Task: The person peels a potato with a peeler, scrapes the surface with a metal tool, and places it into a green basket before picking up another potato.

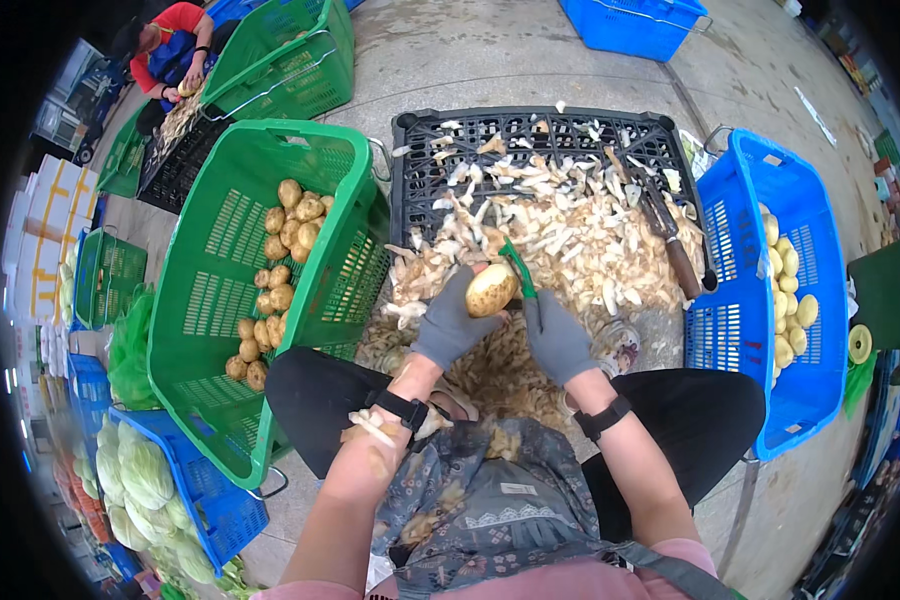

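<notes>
My left hand [454,322], in a grey glove, is closed around a partly peeled potato [492,290], pale with brown skin still showing at its lower end. In my gloved right hand [558,338] is a green peeler [517,266], held just right of the potato with its head near the upper edge. Both hands are over a heap of peelings [560,225] lying on an upturned black crate [422,180]. Unpeeled potatoes [295,225] sit in the green basket [215,215] on my left. Peeled potatoes [788,300] lie in the blue basket [815,215] on my right.
A long tool with a brown wooden handle [682,268] lies on the crate's right side. Cabbages [145,470] fill a blue crate [215,500] at lower left. At far left a person in red [175,50] works beside another green basket [310,85]. A blue crate [635,28] stands behind.
</notes>
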Motion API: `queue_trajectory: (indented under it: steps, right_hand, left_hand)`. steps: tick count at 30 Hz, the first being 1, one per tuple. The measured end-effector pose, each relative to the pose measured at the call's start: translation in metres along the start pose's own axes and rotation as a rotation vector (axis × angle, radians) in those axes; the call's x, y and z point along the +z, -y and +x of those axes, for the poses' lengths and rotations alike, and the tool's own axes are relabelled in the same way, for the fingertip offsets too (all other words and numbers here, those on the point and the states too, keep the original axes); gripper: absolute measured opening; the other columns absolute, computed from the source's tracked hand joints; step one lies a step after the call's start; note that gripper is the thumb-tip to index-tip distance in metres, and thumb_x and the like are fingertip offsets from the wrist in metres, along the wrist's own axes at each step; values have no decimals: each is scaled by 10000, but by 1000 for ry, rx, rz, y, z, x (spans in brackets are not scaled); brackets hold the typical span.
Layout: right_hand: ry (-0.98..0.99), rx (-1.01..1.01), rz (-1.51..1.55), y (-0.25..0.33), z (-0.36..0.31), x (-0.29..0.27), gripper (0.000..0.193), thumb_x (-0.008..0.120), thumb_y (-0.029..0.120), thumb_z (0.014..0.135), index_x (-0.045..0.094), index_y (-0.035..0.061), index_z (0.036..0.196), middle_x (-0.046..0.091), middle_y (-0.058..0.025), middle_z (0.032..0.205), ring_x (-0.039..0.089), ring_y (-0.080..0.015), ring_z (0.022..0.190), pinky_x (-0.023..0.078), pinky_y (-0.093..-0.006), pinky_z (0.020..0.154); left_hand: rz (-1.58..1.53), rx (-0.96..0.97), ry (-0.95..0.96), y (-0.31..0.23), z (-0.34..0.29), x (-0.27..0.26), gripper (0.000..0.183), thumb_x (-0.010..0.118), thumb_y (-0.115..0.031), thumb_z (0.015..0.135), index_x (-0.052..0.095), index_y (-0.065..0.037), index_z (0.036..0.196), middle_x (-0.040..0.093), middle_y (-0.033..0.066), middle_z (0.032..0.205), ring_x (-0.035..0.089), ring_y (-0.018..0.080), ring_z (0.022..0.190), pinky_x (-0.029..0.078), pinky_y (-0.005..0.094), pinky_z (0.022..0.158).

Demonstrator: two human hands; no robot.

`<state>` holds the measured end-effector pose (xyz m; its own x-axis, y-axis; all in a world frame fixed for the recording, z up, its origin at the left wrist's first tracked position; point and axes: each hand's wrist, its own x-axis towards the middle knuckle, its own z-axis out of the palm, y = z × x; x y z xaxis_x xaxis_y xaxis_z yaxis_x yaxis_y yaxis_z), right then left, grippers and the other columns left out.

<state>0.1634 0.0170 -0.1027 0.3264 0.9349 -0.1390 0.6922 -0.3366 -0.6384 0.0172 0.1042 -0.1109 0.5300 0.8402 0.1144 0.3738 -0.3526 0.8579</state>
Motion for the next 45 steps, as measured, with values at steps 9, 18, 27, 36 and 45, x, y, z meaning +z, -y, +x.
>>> queue_trajectory:
  steps: [9, 18, 27, 36, 45]
  right_hand:
    - [3, -189, -98, 18, -12, -5, 219, 459, 274, 900, 469, 56, 908, 588, -167, 673, 572, -358, 549, 439, -449, 472]
    - [-67, -175, -99, 15, -8, 0, 228, 441, 275, 909, 468, 49, 924, 574, -204, 654, 569, -391, 598, 433, -487, 521]
    - [-40, -159, -27, 10, -9, 0, 274, 387, 331, 926, 461, 68, 951, 582, -215, 687, 569, -411, 647, 430, -495, 558]
    - [-110, -94, -97, -11, -6, 13, 255, 423, 290, 914, 432, 36, 904, 578, -218, 656, 560, -415, 559, 427, -516, 500]
    - [14, -138, -41, -13, 2, 13, 254, 420, 289, 914, 434, 35, 924, 588, -209, 680, 572, -393, 582, 434, -495, 509]
  left_hand:
    - [76, -168, -61, -6, 5, 4, 524, 764, -242, 652, 512, -55, 1072, 606, 146, 947, 602, 299, 886, 474, 350, 754]
    - [-40, -164, -83, 6, -6, 5, 586, 761, -238, 645, 492, -32, 1123, 618, 169, 940, 611, 301, 892, 481, 347, 746]
    - [-326, -284, -63, 20, -6, 5, 552, 744, -167, 675, 485, -30, 1143, 618, 107, 966, 603, 203, 891, 474, 299, 761]
    - [-520, -268, -42, 23, -6, 4, 626, 750, -79, 671, 411, -33, 1195, 577, 78, 1055, 566, 143, 960, 469, 270, 804]
    - [-369, -202, 42, 15, -4, -1, 639, 722, -7, 670, 394, -31, 1218, 551, 97, 1102, 553, 157, 1003, 474, 281, 832]
